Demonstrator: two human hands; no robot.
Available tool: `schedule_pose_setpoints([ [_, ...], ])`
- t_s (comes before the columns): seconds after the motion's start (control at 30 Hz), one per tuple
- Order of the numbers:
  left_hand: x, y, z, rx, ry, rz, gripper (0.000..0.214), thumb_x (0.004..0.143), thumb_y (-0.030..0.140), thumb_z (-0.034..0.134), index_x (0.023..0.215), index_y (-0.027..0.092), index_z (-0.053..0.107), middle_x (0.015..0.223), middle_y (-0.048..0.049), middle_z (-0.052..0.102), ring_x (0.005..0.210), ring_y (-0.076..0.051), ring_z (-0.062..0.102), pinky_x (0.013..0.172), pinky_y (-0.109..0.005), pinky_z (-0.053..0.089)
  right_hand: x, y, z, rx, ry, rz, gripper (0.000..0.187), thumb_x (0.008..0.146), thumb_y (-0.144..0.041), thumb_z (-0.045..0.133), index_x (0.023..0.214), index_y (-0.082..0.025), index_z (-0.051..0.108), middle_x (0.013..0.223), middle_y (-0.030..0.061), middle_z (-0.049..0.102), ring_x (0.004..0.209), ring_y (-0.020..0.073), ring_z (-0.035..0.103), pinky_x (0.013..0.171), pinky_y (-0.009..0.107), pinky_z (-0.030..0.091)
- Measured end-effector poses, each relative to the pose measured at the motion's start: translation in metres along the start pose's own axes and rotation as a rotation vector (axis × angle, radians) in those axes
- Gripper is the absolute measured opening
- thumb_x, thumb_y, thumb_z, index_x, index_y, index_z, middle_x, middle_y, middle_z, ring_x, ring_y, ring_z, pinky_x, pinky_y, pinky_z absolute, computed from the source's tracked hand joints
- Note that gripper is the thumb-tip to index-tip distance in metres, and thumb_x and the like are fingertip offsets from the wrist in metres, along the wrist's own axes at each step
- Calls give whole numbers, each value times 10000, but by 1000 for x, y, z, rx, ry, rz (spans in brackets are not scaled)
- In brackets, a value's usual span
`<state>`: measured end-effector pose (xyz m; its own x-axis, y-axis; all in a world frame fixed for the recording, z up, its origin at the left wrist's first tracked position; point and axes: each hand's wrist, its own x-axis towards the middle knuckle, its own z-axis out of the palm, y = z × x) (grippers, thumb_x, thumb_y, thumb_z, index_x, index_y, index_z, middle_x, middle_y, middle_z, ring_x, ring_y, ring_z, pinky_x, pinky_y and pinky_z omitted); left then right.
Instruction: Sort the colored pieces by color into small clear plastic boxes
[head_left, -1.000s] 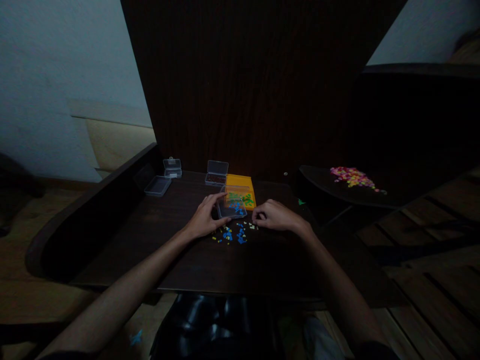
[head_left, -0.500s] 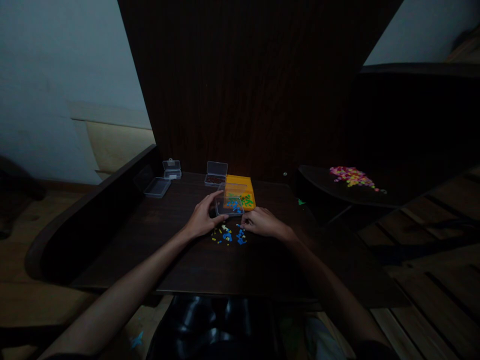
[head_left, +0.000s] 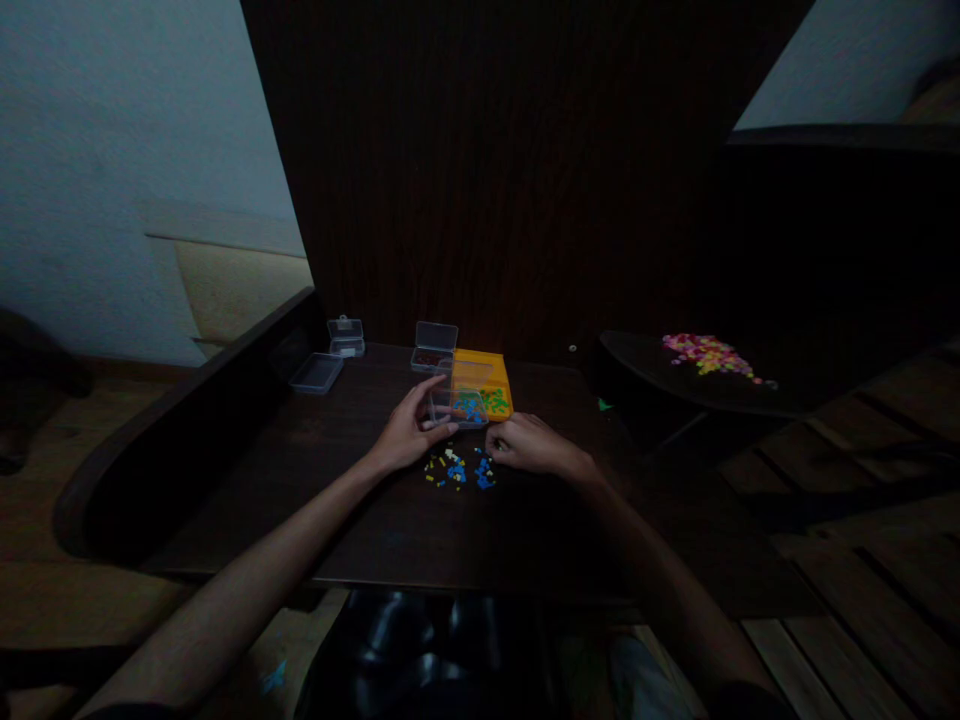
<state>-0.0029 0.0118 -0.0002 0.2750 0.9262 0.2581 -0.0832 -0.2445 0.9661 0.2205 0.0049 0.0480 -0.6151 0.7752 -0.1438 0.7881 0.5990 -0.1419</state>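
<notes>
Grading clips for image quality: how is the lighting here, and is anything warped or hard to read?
Head view: badly underexposed, table and panel behind sink into near black; head view: only the wall and orange tray read bright; head view: loose pieces between left hand and right hand are colour specks, shapes unclear; head view: the panel's sides splay outward, wide-angle stretch.

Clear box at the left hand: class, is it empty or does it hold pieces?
Not empty: blue pieces show inside the clear box, gripped at its side by the left hand.
</notes>
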Motion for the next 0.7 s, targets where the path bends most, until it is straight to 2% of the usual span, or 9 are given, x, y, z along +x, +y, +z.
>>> schedule_pose_setpoints([
  [0.1, 1, 0, -1, -24, 5, -13, 771, 682, 210, 789, 1365, 223, 431, 1330, -149, 473, 1059, -250, 647, 877, -441, 579, -4, 5, -13, 100, 74, -35, 162, 859, -222, 580, 893, -177, 732, 729, 11, 673, 615, 105, 532, 583, 218, 304],
  [0.2, 1, 0, -1, -25, -10, -14, 773, 663, 201, 794, 1355, 215, 451, 1284, -137, 503, 1033, -237, 641, 878, -444, 574, -4, 4, -23, 106, 165, -28, 181, 873, -230, 570, 922, -172, 734, 690, -1, 655, 578, 93, 507, 576, 216, 285],
  [0.33, -1, 2, -1, 0, -43, -15, 732, 660, 206, 789, 1331, 211, 497, 1260, -124, 500, 1007, -231, 636, 881, -459, 569, 5, -3, -25, 41, 213, 14, 207, 896, -266, 555, 979, -186, 727, 751, 23, 685, 660, 125, 570, 620, 221, 326],
  [0.5, -2, 2, -1, -5, -91, -28, 692, 659, 223, 802, 1301, 237, 543, 1252, -93, 449, 980, -199, 639, 893, -427, 565, 21, -8, -20, -69, 162, 37, 280, 940, -317, 491, 1085, -213, 706, 928, 74, 723, 838, 191, 643, 721, 256, 417],
  [0.7, -3, 2, 0, -32, -133, -30, 667, 670, 228, 808, 1288, 256, 557, 1230, -66, 422, 966, -162, 630, 904, -384, 565, 25, -9, -18, -143, 137, 60, 323, 959, -322, 445, 1141, -210, 687, 1053, 100, 718, 980, 232, 650, 819, 297, 457],
])
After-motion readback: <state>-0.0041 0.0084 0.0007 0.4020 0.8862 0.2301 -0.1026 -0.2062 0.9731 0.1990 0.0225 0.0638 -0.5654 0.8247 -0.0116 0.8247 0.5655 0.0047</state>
